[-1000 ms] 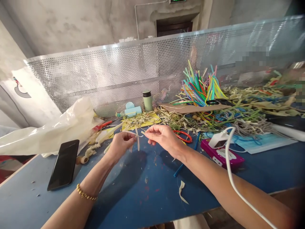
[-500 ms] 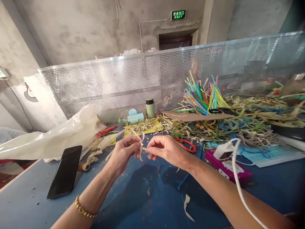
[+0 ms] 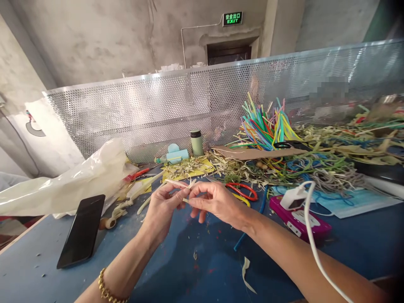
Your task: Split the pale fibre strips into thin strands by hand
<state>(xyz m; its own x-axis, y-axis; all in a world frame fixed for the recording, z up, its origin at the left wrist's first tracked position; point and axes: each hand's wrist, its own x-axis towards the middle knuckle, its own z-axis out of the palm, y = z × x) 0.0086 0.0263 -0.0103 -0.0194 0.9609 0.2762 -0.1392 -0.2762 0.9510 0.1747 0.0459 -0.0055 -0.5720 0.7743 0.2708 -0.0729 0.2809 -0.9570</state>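
Pale husk strips (image 3: 176,183) are pinched between my two hands above the blue table. My left hand (image 3: 164,205) is closed on them with thumb and forefinger, and one strip sticks out up and to the left. The fingertips of my right hand (image 3: 217,202) meet the left ones, closed on a short pale end of the strips; its lower fingers hang loose. My fingers partly hide where the strips cross. A loose curled husk strip (image 3: 246,273) lies on the table below the right forearm.
At left are a black phone (image 3: 82,231) and a clear plastic bag (image 3: 88,172). Red-handled scissors (image 3: 243,190) lie behind my right hand. A purple power strip (image 3: 299,219) with a white charger is at right. Husk scraps, coloured stems (image 3: 265,126) and a green bottle (image 3: 196,143) stand behind.
The strips have turned from hanging upright to lying more sideways. My right hand has moved left until its fingertips meet the left hand's. The view has shifted slightly.
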